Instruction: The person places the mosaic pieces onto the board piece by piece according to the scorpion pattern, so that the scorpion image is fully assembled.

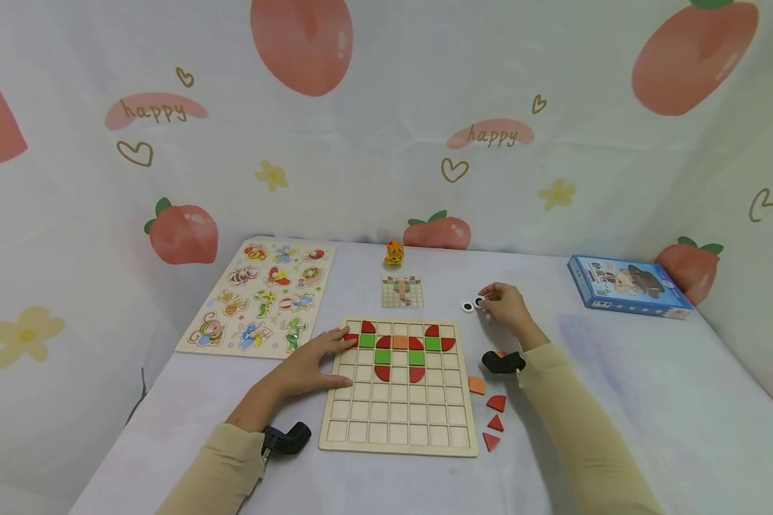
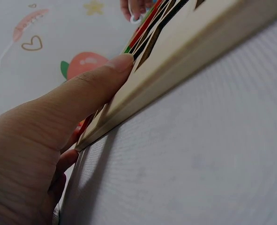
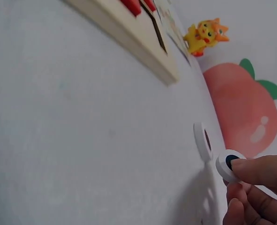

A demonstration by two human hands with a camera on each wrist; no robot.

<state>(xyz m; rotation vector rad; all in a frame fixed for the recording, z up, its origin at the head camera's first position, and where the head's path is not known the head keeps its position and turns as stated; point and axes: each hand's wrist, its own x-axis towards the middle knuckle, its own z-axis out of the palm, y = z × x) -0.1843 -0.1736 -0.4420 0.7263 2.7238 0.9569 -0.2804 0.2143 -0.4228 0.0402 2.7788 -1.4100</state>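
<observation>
My right hand pinches a white round eye piece with a black centre between thumb and fingers, off to the right beyond the board. A second eye piece lies on the table just left of it. My left hand rests spread on the left side of the wooden grid board, its thumb on the rim and its fingertips at the upper left corner. Green squares, red quarter-rounds and an orange square sit in the upper cells of the board.
Right of the board lie an orange square, a red quarter-round and two red triangles. Behind it are a pattern card and a small orange-yellow figure. An insect puzzle board lies left, a blue box far right.
</observation>
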